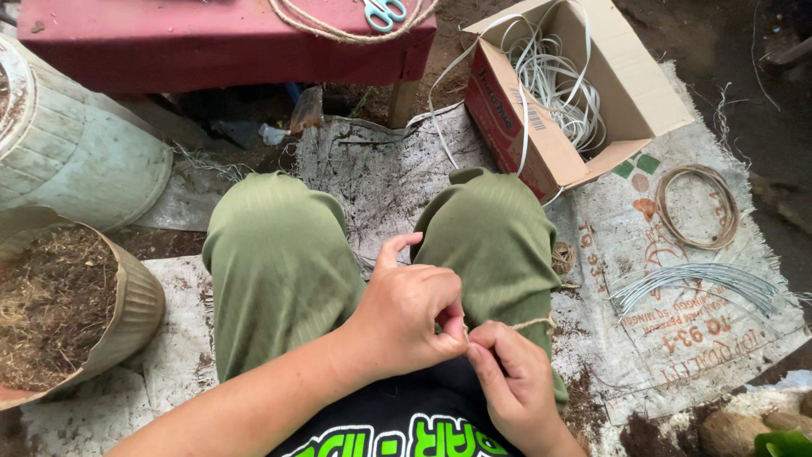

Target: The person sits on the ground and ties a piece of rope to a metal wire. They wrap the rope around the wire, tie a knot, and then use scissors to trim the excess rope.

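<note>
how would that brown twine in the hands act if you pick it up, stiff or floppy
Probably floppy: the thin brown twine sags in a loose curve over the knee beside the right hand. It looks light, since the left hand pinches it with fingertips alone. Its rough fibre likely grips rather than slips. The small twine ball on the sack might roll if nudged.

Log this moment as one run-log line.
left hand: pinching twine | right hand: pinching same twine | hands: touching, over lap | nearby: open cardboard box of white strips, scissors on red bench
</note>
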